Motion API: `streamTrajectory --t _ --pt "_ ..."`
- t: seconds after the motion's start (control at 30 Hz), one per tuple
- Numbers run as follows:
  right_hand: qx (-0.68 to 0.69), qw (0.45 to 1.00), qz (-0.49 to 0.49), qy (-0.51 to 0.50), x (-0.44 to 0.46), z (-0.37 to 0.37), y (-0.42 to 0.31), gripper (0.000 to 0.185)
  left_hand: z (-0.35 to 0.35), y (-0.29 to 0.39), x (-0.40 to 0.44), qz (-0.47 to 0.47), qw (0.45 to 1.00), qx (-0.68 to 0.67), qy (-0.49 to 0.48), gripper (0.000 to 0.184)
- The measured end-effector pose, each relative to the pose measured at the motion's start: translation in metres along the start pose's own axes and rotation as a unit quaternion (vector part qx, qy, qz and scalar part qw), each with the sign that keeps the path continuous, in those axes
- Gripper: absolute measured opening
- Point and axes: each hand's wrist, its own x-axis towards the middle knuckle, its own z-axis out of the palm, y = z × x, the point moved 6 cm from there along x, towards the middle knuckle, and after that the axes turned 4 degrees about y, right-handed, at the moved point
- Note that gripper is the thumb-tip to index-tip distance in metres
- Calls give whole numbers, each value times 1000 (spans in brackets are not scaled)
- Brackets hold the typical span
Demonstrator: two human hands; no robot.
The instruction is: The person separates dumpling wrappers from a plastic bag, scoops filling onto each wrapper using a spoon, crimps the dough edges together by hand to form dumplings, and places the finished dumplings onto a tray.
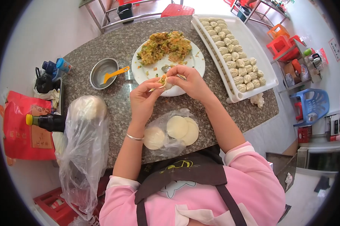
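Observation:
Between my two hands is a dumpling (163, 83), a pale wrapper partly folded around orange and green filling. My left hand (144, 94) pinches its left side, and my right hand (189, 81) pinches the wrapper from the right. Both are above the near rim of a white plate (198, 69) heaped with chopped filling (158, 47). A spoon (166, 69) rests on the plate, partly hidden behind my right hand. Closer to my body, round wrappers (181, 130) lie on a clear plastic bag (170, 145).
To the right, a white tray (269, 71) carries rows of pleated dumplings (234, 56). On the left stand a metal bowl (98, 71) with an orange-handled spatula (117, 72), a plastic bag of dough (88, 109), a dark bottle (49, 121) and a red bag (17, 132).

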Motion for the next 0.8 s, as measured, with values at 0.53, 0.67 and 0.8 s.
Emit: streamTrajectory --t 0.53,0.67,0.8 --pt "-30 999 -11 1 -2 2 -1 13 -2 -5 0 -45 998 -16 27 12" --pt "-96 988 -111 51 -4 5 -11 13 -4 -4 0 -55 997 -4 45 12" --pt "-103 987 -120 31 -4 9 -11 11 0 10 0 -30 996 49 72 15"
